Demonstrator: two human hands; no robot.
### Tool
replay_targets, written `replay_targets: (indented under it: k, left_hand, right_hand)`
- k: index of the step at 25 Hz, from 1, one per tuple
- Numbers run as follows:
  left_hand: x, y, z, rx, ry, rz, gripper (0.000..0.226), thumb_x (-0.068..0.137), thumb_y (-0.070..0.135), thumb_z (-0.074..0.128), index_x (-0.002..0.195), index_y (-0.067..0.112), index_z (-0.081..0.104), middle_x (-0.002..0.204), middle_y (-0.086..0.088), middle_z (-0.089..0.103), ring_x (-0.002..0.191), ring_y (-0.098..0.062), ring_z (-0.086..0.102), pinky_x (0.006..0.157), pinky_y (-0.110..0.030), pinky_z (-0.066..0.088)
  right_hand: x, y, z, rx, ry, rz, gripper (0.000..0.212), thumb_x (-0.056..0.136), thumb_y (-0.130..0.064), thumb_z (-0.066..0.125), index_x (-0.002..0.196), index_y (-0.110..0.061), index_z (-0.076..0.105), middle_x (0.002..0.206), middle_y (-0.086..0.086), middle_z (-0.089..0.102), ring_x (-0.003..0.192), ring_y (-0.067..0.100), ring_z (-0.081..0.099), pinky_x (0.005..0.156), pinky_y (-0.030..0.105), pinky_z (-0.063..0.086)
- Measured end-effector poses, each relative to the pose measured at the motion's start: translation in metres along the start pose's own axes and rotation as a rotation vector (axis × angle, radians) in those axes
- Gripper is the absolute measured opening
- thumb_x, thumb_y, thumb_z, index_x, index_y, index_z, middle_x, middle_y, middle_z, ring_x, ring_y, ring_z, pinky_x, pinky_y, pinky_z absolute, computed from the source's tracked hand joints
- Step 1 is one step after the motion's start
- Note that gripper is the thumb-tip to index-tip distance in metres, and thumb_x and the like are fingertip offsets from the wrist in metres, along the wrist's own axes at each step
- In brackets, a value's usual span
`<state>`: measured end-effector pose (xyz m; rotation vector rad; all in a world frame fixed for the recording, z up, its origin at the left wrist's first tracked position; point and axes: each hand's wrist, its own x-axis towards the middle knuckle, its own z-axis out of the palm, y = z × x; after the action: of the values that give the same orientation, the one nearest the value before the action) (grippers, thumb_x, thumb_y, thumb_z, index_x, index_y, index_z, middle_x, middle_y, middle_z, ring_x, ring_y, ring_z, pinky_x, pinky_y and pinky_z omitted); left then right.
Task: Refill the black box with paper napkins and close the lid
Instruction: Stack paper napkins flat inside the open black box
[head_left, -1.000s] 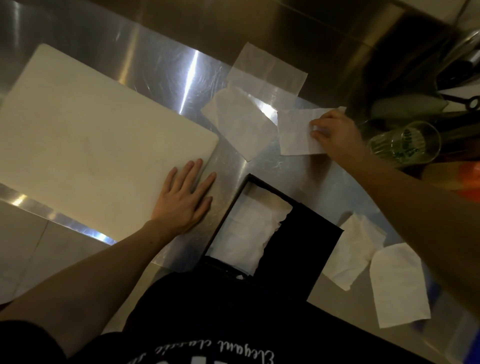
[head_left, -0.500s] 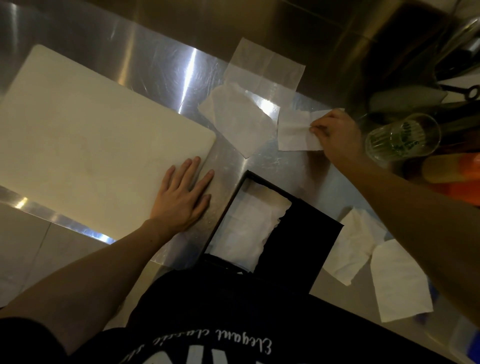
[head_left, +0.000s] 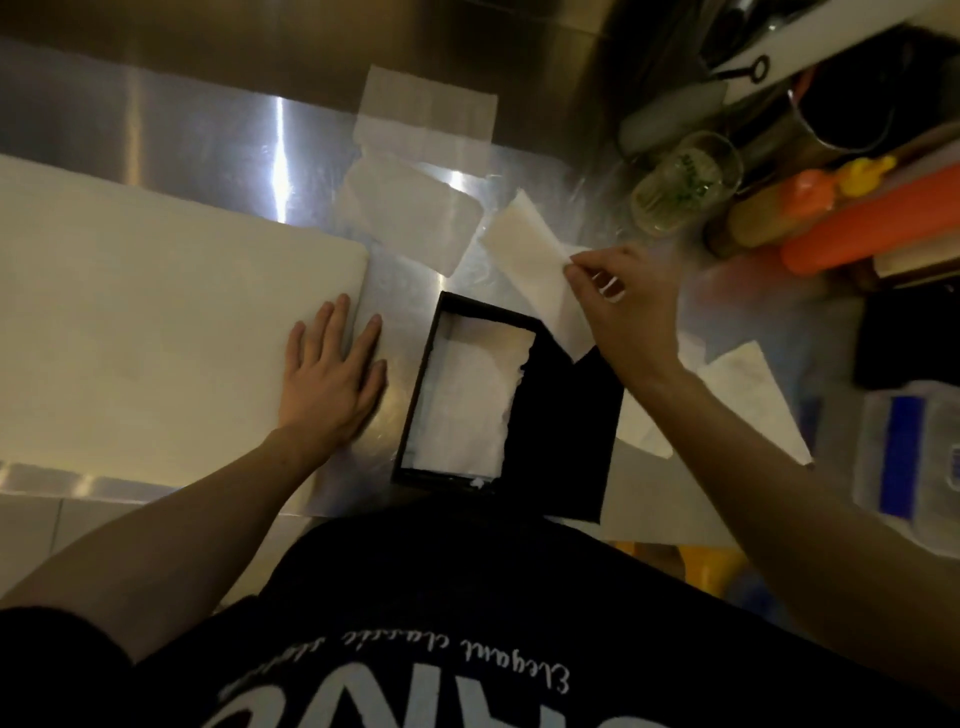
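The black box (head_left: 415, 410) lies open on the steel counter near my body, with white napkins (head_left: 467, 400) inside its left half and its black lid (head_left: 566, 426) folded out to the right. My right hand (head_left: 623, 312) pinches a white paper napkin (head_left: 530, 254) and holds it lifted just above the lid's far corner. My left hand (head_left: 332, 379) rests flat, fingers spread, on the edge of the white cutting board (head_left: 156, 322), left of the box. Another napkin (head_left: 410, 218) lies beyond the box, and two more napkins (head_left: 748, 395) lie to the right, partly behind my right forearm.
A clear plastic sheet (head_left: 426, 114) leans at the back of the counter. A drinking glass (head_left: 685, 182), orange and yellow bottles (head_left: 852, 223) and dark utensils crowd the back right. A clear container with a blue stripe (head_left: 909, 457) sits at the right edge.
My right hand has lifted the napkin off the counter and brought it toward the box. The left hand stays flat on the board's edge.
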<state>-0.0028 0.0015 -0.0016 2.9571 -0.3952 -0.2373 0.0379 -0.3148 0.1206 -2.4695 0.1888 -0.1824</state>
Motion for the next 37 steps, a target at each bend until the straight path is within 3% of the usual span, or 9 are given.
replay_targets:
  k: [7, 13, 17, 21, 26, 31, 33, 37]
  left_hand:
    - [0.002, -0.004, -0.002, -0.077, -0.032, 0.029, 0.055, 0.103, 0.044, 0.032, 0.154, 0.023, 0.027, 0.163, -0.017, 0.016, 0.150, -0.034, 0.012, 0.120, -0.054, 0.008]
    - [0.004, -0.005, 0.001, -0.115, -0.008, 0.060, 0.055, 0.103, 0.044, 0.032, 0.154, 0.022, 0.029, 0.162, -0.019, 0.017, 0.150, -0.036, 0.012, 0.120, -0.053, 0.006]
    - [0.003, -0.009, 0.004, -0.101, 0.003, 0.080, 0.056, 0.103, 0.043, 0.032, 0.154, 0.020, 0.029, 0.162, -0.019, 0.018, 0.150, -0.036, 0.014, 0.120, -0.053, 0.008]
    - [0.003, -0.010, 0.005, -0.092, 0.009, 0.091, 0.057, 0.103, 0.043, 0.032, 0.154, 0.019, 0.028, 0.162, -0.020, 0.018, 0.150, -0.037, 0.015, 0.119, -0.053, 0.007]
    - [0.003, -0.011, 0.006, -0.101, 0.024, 0.098, 0.058, 0.102, 0.043, 0.034, 0.154, 0.018, 0.028, 0.162, -0.020, 0.019, 0.150, -0.037, 0.016, 0.119, -0.054, 0.008]
    - [0.002, -0.011, 0.006, -0.112, 0.030, 0.099, 0.058, 0.102, 0.043, 0.035, 0.154, 0.018, 0.028, 0.162, -0.020, 0.018, 0.150, -0.037, 0.015, 0.120, -0.054, 0.010]
    - [0.002, -0.012, 0.007, -0.116, 0.032, 0.104, 0.058, 0.102, 0.044, 0.033, 0.154, 0.019, 0.027, 0.162, -0.020, 0.017, 0.150, -0.036, 0.014, 0.120, -0.054, 0.009]
    - [0.002, -0.011, 0.007, -0.107, 0.042, 0.098, 0.058, 0.102, 0.044, 0.034, 0.154, 0.019, 0.028, 0.162, -0.020, 0.018, 0.150, -0.036, 0.015, 0.119, -0.053, 0.009]
  right_hand:
    - [-0.099, -0.062, 0.017, 0.157, 0.154, 0.316, 0.008, 0.088, -0.026, 0.068, 0.093, -0.024, 0.073, 0.085, -0.011, 0.064, 0.073, -0.002, 0.056, 0.067, 0.008, 0.042]
    - [-0.135, -0.077, 0.064, 0.117, 0.187, 0.551, 0.021, 0.092, -0.032, 0.062, 0.101, -0.016, 0.072, 0.096, -0.003, 0.068, 0.083, 0.004, 0.060, 0.077, 0.019, 0.050]
    - [-0.142, -0.086, 0.090, -0.013, 0.171, 0.625, 0.025, 0.093, -0.039, 0.059, 0.100, -0.018, 0.070, 0.096, -0.003, 0.068, 0.081, 0.006, 0.060, 0.073, 0.020, 0.050]
    - [-0.147, -0.088, 0.099, -0.145, 0.023, 0.599, 0.034, 0.093, -0.044, 0.056, 0.101, -0.013, 0.066, 0.092, 0.001, 0.063, 0.078, 0.010, 0.057, 0.072, 0.028, 0.052]
    - [-0.153, -0.095, 0.100, -0.158, -0.048, 0.458, 0.034, 0.098, -0.032, 0.052, 0.127, -0.014, 0.055, 0.123, 0.007, 0.059, 0.105, 0.019, 0.059, 0.093, 0.031, 0.050]
    - [-0.130, -0.082, 0.090, -0.173, -0.062, 0.276, 0.034, 0.098, -0.023, 0.051, 0.132, -0.016, 0.052, 0.132, 0.008, 0.051, 0.111, 0.020, 0.056, 0.092, 0.024, 0.046]
    - [-0.104, -0.074, 0.083, -0.085, -0.182, 0.232, 0.036, 0.098, -0.018, 0.052, 0.134, -0.014, 0.052, 0.135, 0.008, 0.052, 0.114, 0.021, 0.055, 0.094, 0.021, 0.040]
    - [-0.057, -0.055, 0.075, -0.043, -0.622, 0.226, 0.048, 0.093, -0.004, 0.054, 0.140, -0.010, 0.045, 0.143, 0.008, 0.048, 0.126, 0.020, 0.049, 0.091, 0.012, 0.032]
